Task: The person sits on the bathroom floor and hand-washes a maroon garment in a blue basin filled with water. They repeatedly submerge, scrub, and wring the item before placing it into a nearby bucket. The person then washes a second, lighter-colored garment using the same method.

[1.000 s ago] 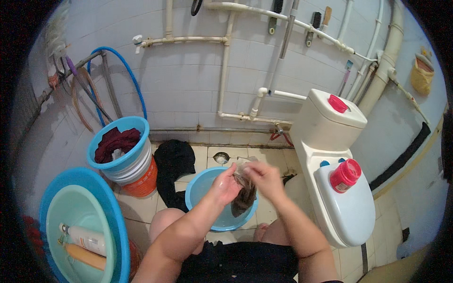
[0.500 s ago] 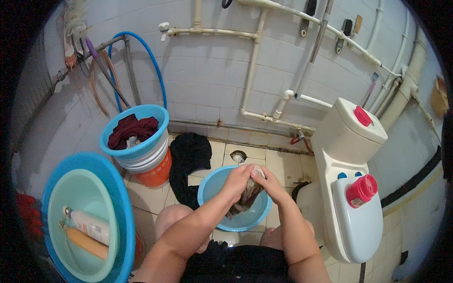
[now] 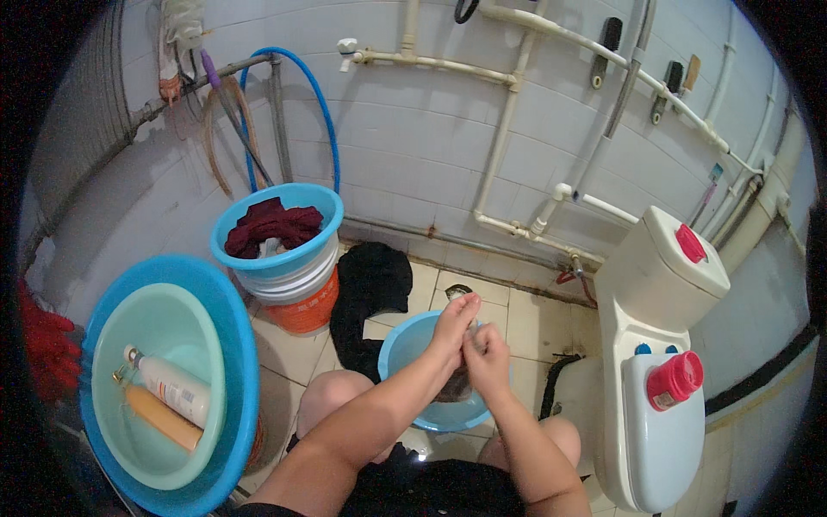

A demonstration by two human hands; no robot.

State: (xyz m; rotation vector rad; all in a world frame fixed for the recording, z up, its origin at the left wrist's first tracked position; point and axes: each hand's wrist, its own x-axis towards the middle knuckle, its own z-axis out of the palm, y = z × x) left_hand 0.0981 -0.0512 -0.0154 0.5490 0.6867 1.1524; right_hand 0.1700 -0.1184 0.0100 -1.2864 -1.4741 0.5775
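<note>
Both my hands are together above a light blue basin [image 3: 401, 345] on the floor. They grip a wet, brownish-grey cloth [image 3: 454, 388], whose lower part hangs down into the basin. My left hand [image 3: 454, 329] is closed round its upper part, fingers pointing away from me. Against it my right hand [image 3: 488, 362] is curled shut on the same cloth. Most of the cloth is hidden behind my hands and left wrist, so its exact kind cannot be made out.
Left of the basin lies a black garment [image 3: 366, 284]. Behind it, a blue tub [image 3: 332, 228] with dark red clothing tops stacked buckets [image 3: 301, 302]. Nested basins [image 3: 220, 327] with bottles stand at the left. A toilet [image 3: 659, 431] with a red jar [image 3: 674, 381] is at the right.
My hands have turned against each other on the cloth, the right one now curled lower beside the left. The cloth's pale top is now mostly covered. The whole view has shifted a little.
</note>
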